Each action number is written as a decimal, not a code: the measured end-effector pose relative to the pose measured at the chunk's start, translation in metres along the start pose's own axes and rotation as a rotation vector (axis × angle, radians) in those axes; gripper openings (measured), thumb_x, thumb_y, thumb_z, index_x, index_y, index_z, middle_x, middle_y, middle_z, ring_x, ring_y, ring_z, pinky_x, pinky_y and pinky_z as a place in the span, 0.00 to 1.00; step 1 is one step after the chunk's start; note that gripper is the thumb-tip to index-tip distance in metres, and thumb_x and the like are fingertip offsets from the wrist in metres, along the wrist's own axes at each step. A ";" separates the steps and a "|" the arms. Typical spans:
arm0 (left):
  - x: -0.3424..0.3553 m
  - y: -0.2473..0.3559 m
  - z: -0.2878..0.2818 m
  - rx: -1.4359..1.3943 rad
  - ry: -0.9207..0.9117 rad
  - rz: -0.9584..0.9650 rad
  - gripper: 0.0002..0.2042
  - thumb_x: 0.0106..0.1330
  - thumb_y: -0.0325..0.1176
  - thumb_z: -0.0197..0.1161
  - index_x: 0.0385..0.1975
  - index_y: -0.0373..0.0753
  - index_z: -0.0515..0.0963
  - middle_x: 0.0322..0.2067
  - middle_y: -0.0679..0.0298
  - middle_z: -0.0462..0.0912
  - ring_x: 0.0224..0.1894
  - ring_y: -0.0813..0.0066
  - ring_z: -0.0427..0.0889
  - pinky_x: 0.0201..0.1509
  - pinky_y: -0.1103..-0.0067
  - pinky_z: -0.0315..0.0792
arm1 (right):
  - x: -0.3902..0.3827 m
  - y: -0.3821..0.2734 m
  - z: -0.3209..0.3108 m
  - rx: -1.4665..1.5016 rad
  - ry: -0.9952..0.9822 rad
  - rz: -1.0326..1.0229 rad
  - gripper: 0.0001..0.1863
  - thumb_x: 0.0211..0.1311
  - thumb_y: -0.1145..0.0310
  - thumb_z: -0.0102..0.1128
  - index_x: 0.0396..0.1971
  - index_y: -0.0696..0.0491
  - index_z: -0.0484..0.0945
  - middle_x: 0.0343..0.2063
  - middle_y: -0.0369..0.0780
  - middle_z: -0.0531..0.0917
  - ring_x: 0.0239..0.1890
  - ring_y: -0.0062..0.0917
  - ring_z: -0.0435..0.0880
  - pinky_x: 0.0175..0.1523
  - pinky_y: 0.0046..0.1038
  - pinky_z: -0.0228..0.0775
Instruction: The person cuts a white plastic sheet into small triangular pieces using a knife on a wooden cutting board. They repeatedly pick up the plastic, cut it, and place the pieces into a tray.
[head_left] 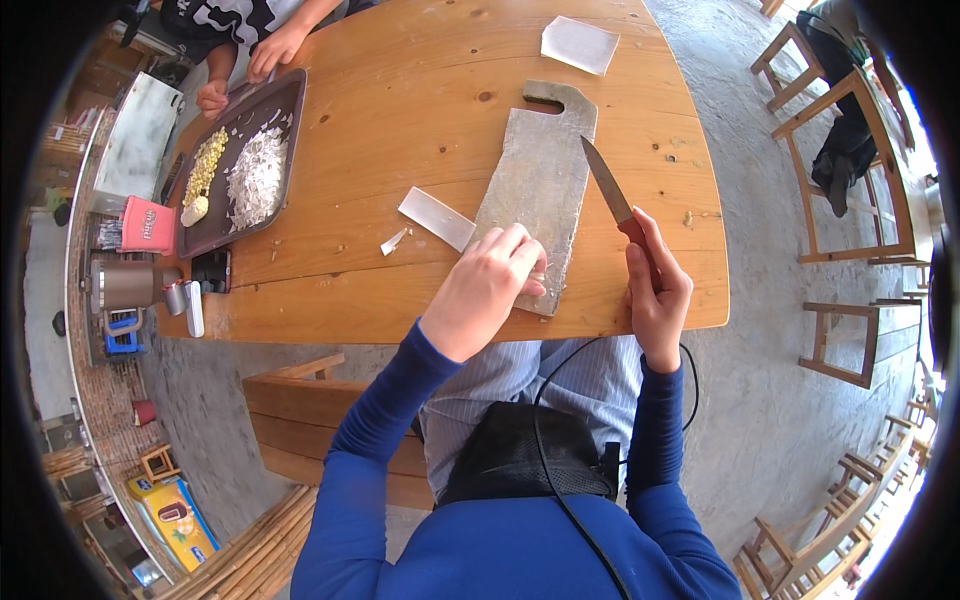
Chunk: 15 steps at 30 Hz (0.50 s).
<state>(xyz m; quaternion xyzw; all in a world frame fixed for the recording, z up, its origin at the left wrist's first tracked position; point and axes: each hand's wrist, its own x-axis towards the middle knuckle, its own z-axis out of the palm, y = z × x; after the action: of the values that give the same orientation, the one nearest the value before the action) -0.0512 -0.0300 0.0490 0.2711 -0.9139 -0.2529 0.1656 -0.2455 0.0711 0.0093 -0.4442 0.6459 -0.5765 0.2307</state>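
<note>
Right hand is wrapped round the knife; left hand curls over the board near the tabletop's near edge — can't tell if it's pinching anything. I'd tuck those fingers and steady the board before cutting.
</note>
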 end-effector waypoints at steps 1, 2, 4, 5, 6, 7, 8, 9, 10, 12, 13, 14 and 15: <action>0.000 0.000 0.000 0.007 -0.007 0.008 0.08 0.57 0.25 0.68 0.33 0.35 0.75 0.36 0.61 0.76 0.42 0.62 0.78 0.48 0.69 0.75 | 0.000 0.000 0.000 0.000 0.001 -0.005 0.20 0.69 0.78 0.53 0.61 0.59 0.74 0.46 0.45 0.86 0.51 0.25 0.84 0.58 0.25 0.71; 0.001 -0.001 -0.001 0.014 -0.013 0.016 0.08 0.58 0.25 0.68 0.33 0.35 0.75 0.36 0.61 0.76 0.42 0.62 0.78 0.48 0.69 0.75 | 0.000 0.000 -0.001 -0.003 0.000 -0.007 0.20 0.69 0.79 0.53 0.61 0.59 0.74 0.46 0.45 0.86 0.51 0.25 0.84 0.58 0.25 0.71; 0.000 0.002 -0.001 0.028 -0.024 0.023 0.08 0.58 0.24 0.68 0.32 0.35 0.75 0.35 0.62 0.76 0.42 0.62 0.78 0.48 0.69 0.74 | 0.001 0.000 -0.001 -0.008 0.000 -0.011 0.20 0.69 0.79 0.53 0.61 0.59 0.74 0.46 0.45 0.86 0.51 0.25 0.84 0.58 0.25 0.71; 0.000 0.003 -0.001 0.035 -0.029 0.026 0.07 0.58 0.24 0.68 0.32 0.35 0.75 0.35 0.62 0.76 0.42 0.62 0.78 0.47 0.69 0.74 | 0.001 0.000 -0.002 -0.011 0.001 -0.019 0.20 0.69 0.79 0.53 0.61 0.59 0.74 0.46 0.45 0.86 0.51 0.25 0.84 0.58 0.25 0.71; -0.001 0.003 -0.001 0.037 -0.028 0.032 0.07 0.58 0.24 0.68 0.32 0.35 0.75 0.35 0.62 0.76 0.42 0.62 0.78 0.47 0.69 0.74 | 0.001 0.001 -0.002 -0.013 0.001 -0.026 0.20 0.69 0.79 0.53 0.61 0.59 0.74 0.46 0.45 0.86 0.51 0.25 0.84 0.58 0.25 0.71; -0.003 0.002 -0.001 0.042 -0.027 0.036 0.07 0.58 0.24 0.68 0.32 0.35 0.75 0.35 0.62 0.76 0.42 0.62 0.78 0.47 0.69 0.74 | 0.001 0.001 -0.001 -0.013 -0.001 -0.034 0.20 0.69 0.79 0.53 0.60 0.59 0.74 0.46 0.45 0.86 0.51 0.25 0.84 0.58 0.25 0.71; -0.005 0.001 -0.001 0.047 -0.025 0.038 0.07 0.58 0.24 0.68 0.32 0.35 0.75 0.35 0.62 0.76 0.42 0.62 0.78 0.47 0.69 0.74 | 0.001 0.001 0.000 -0.016 -0.002 -0.024 0.20 0.69 0.79 0.53 0.60 0.59 0.74 0.46 0.45 0.86 0.51 0.24 0.84 0.58 0.24 0.71; -0.007 0.000 -0.001 0.029 -0.014 0.030 0.07 0.58 0.24 0.67 0.31 0.36 0.75 0.35 0.62 0.77 0.41 0.62 0.78 0.46 0.69 0.74 | 0.001 0.000 0.000 -0.019 -0.005 -0.015 0.20 0.69 0.79 0.53 0.61 0.59 0.74 0.46 0.45 0.86 0.51 0.24 0.84 0.58 0.24 0.71; -0.008 -0.003 -0.003 0.017 0.001 0.023 0.06 0.58 0.25 0.67 0.31 0.36 0.75 0.35 0.62 0.77 0.41 0.62 0.78 0.46 0.68 0.74 | 0.002 -0.002 0.002 -0.019 -0.008 -0.011 0.20 0.69 0.80 0.53 0.61 0.59 0.74 0.46 0.45 0.86 0.51 0.24 0.84 0.58 0.24 0.71; -0.012 -0.011 -0.009 0.001 0.053 -0.008 0.06 0.59 0.26 0.67 0.31 0.37 0.76 0.35 0.61 0.77 0.40 0.62 0.79 0.45 0.68 0.74 | 0.001 0.001 0.000 -0.032 0.003 -0.025 0.21 0.69 0.80 0.53 0.61 0.59 0.74 0.46 0.44 0.86 0.51 0.24 0.83 0.58 0.24 0.70; -0.014 -0.019 -0.016 0.007 0.092 -0.034 0.06 0.60 0.27 0.67 0.31 0.38 0.76 0.35 0.61 0.77 0.40 0.61 0.79 0.44 0.68 0.74 | 0.001 0.002 0.000 -0.031 0.004 -0.035 0.21 0.69 0.80 0.52 0.61 0.59 0.74 0.46 0.44 0.86 0.52 0.24 0.83 0.58 0.24 0.70; -0.016 -0.028 -0.026 0.016 0.134 -0.063 0.06 0.61 0.28 0.67 0.31 0.38 0.76 0.34 0.60 0.77 0.39 0.61 0.80 0.44 0.69 0.74 | 0.001 0.002 0.000 -0.010 0.006 0.002 0.21 0.69 0.80 0.52 0.61 0.60 0.74 0.46 0.44 0.86 0.52 0.24 0.82 0.59 0.24 0.69; -0.018 -0.042 -0.041 0.091 0.187 -0.083 0.06 0.63 0.31 0.66 0.31 0.38 0.76 0.33 0.59 0.77 0.39 0.59 0.80 0.43 0.69 0.74 | 0.000 0.001 0.000 0.008 0.008 0.039 0.21 0.69 0.80 0.52 0.61 0.60 0.74 0.46 0.44 0.86 0.52 0.23 0.82 0.59 0.24 0.69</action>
<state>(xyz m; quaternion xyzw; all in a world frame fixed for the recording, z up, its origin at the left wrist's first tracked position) -0.0014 -0.0649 0.0561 0.3385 -0.8929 -0.1914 0.2272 -0.2457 0.0716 0.0083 -0.4284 0.6530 -0.5762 0.2412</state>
